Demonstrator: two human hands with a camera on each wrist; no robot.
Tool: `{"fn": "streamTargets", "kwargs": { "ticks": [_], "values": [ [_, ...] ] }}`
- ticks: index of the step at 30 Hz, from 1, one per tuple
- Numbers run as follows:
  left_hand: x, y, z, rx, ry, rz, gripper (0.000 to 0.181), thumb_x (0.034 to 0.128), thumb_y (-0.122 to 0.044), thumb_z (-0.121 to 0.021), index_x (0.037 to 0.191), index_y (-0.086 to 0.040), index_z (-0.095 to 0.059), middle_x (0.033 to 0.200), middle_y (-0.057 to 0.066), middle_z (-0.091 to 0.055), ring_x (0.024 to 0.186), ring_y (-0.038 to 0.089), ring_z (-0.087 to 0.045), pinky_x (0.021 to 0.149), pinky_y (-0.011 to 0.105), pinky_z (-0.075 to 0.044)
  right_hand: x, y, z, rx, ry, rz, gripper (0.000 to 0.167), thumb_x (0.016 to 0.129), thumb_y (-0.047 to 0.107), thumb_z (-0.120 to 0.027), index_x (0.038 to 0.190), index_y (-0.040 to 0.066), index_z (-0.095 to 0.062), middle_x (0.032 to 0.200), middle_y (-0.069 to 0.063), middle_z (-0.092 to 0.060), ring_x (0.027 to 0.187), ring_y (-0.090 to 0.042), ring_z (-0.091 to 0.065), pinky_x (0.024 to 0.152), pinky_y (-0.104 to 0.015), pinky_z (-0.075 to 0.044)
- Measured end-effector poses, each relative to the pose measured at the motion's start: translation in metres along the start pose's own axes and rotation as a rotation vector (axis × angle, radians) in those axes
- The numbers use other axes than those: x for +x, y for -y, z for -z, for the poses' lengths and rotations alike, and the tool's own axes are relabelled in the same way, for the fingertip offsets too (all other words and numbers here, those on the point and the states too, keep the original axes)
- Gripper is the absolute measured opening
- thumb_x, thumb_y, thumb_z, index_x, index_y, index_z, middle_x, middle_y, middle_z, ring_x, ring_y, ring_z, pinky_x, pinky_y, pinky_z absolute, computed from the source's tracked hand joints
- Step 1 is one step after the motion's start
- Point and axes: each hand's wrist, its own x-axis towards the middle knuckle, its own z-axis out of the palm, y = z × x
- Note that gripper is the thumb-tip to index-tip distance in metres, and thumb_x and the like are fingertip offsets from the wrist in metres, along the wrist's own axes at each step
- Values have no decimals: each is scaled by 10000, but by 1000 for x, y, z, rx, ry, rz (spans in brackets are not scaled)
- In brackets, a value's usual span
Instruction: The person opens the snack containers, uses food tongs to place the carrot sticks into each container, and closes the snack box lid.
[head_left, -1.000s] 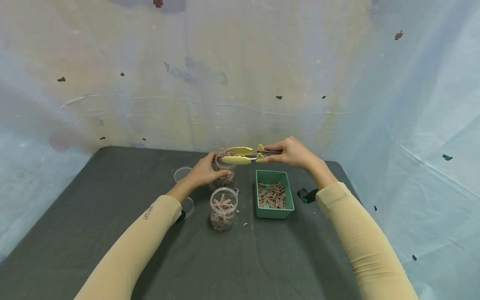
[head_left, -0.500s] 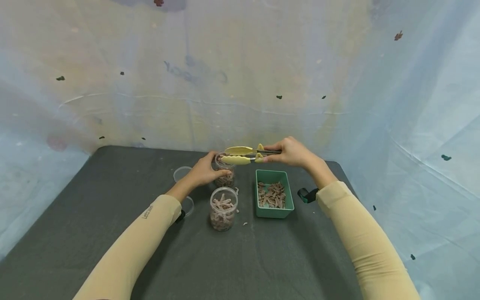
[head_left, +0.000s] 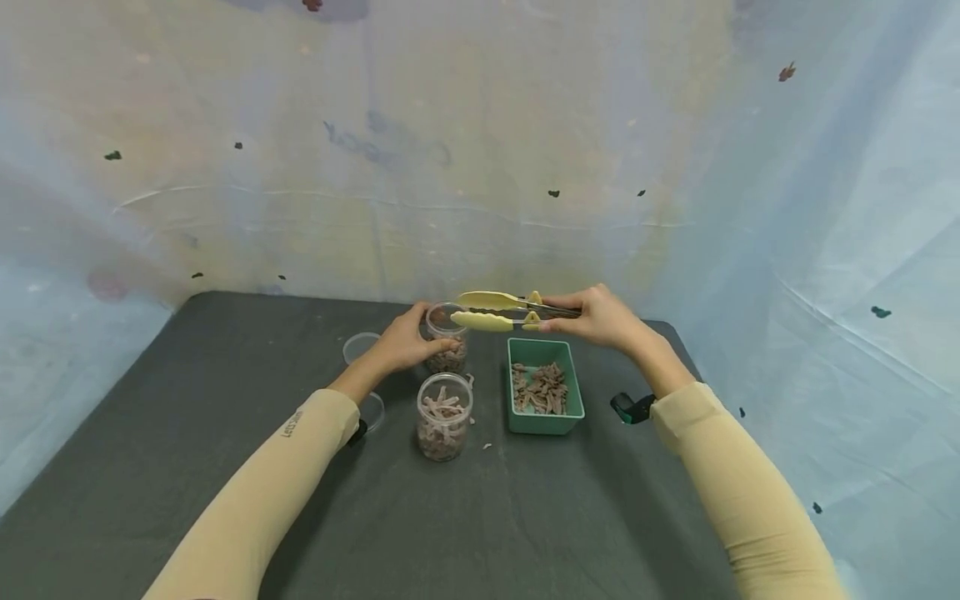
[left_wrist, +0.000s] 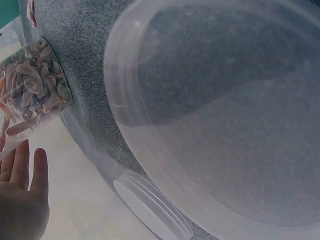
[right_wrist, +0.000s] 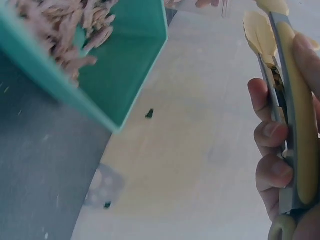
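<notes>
My left hand (head_left: pixel 402 340) holds the far clear plastic jar (head_left: pixel 447 358) around its side, thumb in front and fingers behind. Brown dried strips (left_wrist: pixel 32 82) fill the jar's lower part. Yellow-tipped tongs (head_left: pixel 487 321) are gripped by my right hand (head_left: pixel 597 317); their tips are parted, beside and above that jar's mouth, with nothing visible between them. In the right wrist view, fingers wrap round the tongs' handle (right_wrist: pixel 300 115). Nearer stands a second open jar (head_left: pixel 444 437) with similar strips. To its right, a green rectangular tray (head_left: pixel 546 425) holds more strips.
Two clear round lids (head_left: pixel 362 343) lie left of the jars, one partly behind the left wrist; a large lid (left_wrist: pixel 122 100) looms in the left wrist view. Small scraps (head_left: pixel 487 446) lie on the dark table (head_left: pixel 420 533). Pale sheeting (head_left: pixel 480 225) rises behind and right.
The strips that were between the tong tips are gone from them, and my right hand has drawn the tongs slightly right, off the jar mouth. My left hand keeps its hold on the far jar.
</notes>
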Motion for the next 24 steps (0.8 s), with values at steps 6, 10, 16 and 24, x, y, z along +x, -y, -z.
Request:
{"fn": "streamTargets", "kwargs": {
  "ticks": [6, 10, 16, 24],
  "values": [
    [0, 0, 2, 3, -6, 9, 704, 943, -483, -767, 1469, -134, -454, 1437, 110, -554, 1353, 368, -503, 1059, 590, -452, -25, -10, 18, -76, 18, -2, 565, 950, 373, -780, 1427, 101, -646, 487, 19, -462, 442, -66, -190, 468, -267, -282],
    [0, 2, 4, 9, -2, 4, 692, 953, -481, -755, 1474, -143, -449, 1455, 102, -548, 1331, 361, -513, 1037, 582, -462, -38, -11, 31, -168, 93, 12, 576, 930, 363, -801, 1400, 60, -662, 964, -149, -782, 468, -61, -271, 508, -278, -328],
    [0, 2, 4, 3, 10, 1, 678, 960, -476, -748, 1470, -142, -452, 1455, 106, -538, 1300, 360, -529, 1011, 578, -473, -47, -7, 49, -367, 236, -4, 594, 889, 404, -829, 1364, 73, -697, 1200, -152, -752, 600, -85, -504, 559, -317, -402],
    [-1, 1, 4, -4, 6, 12, 672, 956, -476, -754, 1459, -142, -459, 1457, 110, -534, 1339, 372, -506, 1033, 593, -462, -38, 9, 56, -574, 408, -29, 713, 838, 533, -834, 1391, 109, -684, 990, 25, -744, 723, -92, -589, 579, -322, -465]
  ]
}}
